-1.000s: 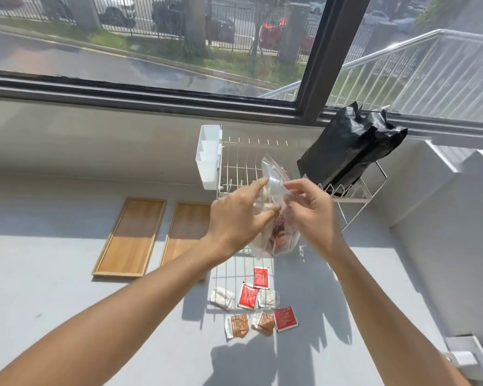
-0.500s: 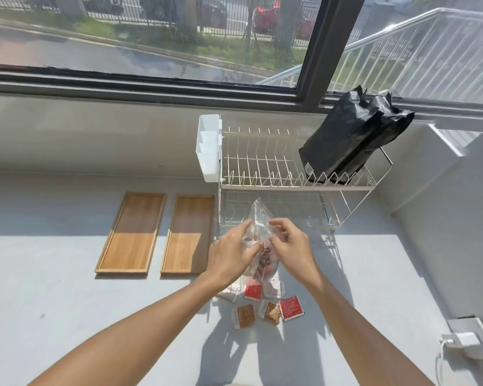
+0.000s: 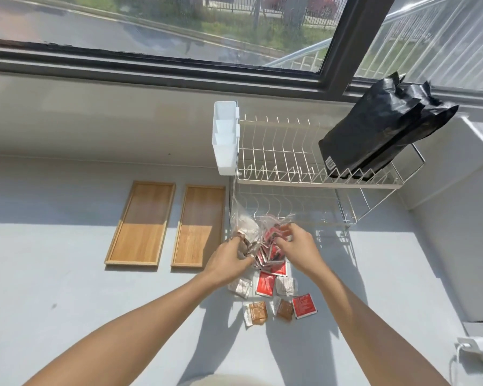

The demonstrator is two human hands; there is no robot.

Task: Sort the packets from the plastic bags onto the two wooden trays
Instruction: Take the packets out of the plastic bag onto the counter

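Hard daylight pours through the window [image 3: 179, 29], casting crisp arm and rack shadows on the bench [image 3: 67, 288]. Wide-angle bending curves the edges; detail stays fairly sharp.

A domestic kitchen counter beside a window. A white two-tier wire dish rack [image 3: 313, 174] stands on the pale grey countertop [image 3: 67, 288]; a white plastic cutlery holder [image 3: 225, 137] hangs on the rack's left end. Behind the rack, a dark-framed window [image 3: 338, 40] overlooks a street, grass and white metal railings [image 3: 430, 43].
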